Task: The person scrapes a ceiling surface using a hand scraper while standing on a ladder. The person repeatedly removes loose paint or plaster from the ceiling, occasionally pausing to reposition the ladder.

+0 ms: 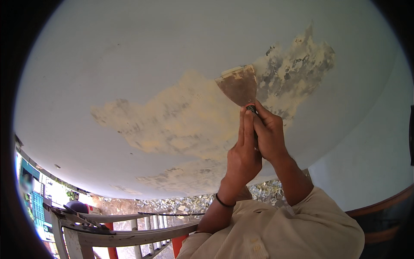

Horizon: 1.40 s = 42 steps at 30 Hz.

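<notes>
A broad scraper [239, 87] with a stained, flared blade stands blade-up against a pale painted surface [142, 47]. Both hands grip its dark, red-collared handle, which is mostly hidden by fingers. My left hand [243, 157] wraps the handle from the left, two fingers stretched up along it. On the other side, my right hand [270, 133] closes round the same handle. The blade's wide edge touches the surface, with pale material along it. Left of the blade spreads a yellowish patch [181, 116]; to its right is a rougher grey, flaking patch [297, 64].
At the lower left stands a ladder [151, 235] with light rails and rungs, close to my left forearm. Broken flakes [185, 205] litter the ground below. A dark rounded object [76, 207] is beyond the ladder's top. A plain wall [366, 159] rises on the right.
</notes>
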Available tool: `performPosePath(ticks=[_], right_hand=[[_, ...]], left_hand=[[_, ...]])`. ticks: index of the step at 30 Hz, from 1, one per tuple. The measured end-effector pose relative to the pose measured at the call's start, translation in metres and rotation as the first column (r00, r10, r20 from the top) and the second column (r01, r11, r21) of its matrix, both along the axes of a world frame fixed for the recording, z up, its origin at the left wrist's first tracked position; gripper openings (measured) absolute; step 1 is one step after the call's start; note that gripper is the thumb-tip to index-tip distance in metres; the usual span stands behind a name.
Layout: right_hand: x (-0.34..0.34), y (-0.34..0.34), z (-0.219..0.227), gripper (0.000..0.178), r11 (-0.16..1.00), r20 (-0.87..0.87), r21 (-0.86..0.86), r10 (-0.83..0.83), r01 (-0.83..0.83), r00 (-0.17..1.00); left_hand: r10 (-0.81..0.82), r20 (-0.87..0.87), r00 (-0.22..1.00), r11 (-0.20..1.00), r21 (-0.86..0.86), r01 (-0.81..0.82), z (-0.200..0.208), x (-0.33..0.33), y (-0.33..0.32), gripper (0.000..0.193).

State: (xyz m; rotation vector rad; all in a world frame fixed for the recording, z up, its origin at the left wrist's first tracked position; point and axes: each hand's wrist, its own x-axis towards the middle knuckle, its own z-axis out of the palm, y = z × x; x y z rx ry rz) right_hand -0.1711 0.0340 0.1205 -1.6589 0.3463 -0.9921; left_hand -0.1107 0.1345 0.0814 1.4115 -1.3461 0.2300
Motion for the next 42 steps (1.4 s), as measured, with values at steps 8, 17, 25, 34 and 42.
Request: performPosePath(ticks=[8, 17, 25, 34, 42], right_hand=[[-0.002, 0.006, -0.021, 0.036, 0.991, 0.041, -0.005, -0.133, 0.133, 0.99], [-0.005, -0.003, -0.024, 0.031, 0.991, -0.005, -0.054, -0.12, 0.119, 0.993], [-0.004, -0.01, -0.006, 0.041, 1.0, -0.011, -0.013, -0.024, 0.024, 1.0], [-0.009, -0.01, 0.003, 0.04, 0.998, -0.074, -0.05, -0.052, 0.049, 0.996], [-0.003, -0.005, -0.02, 0.035, 0.992, 0.047, 0.055, -0.116, 0.113, 0.992]], left_hand=[[0.017, 0.072, 0.997, 0.999, 0.038, -0.019, -0.004, -0.003, 0.004, 0.102], [-0.007, 0.046, 0.999, 0.999, 0.054, 0.005, -0.004, -0.006, 0.006, 0.103], [-0.002, 0.06, 0.998, 1.0, 0.011, 0.001, 0.001, -0.006, 0.003, 0.106], [-0.042, -0.03, 0.999, 0.998, 0.056, 0.043, -0.003, -0.014, 0.003, 0.105], [-0.054, 0.006, 0.999, 0.995, 0.087, 0.053, -0.009, -0.013, 0.006, 0.103]])
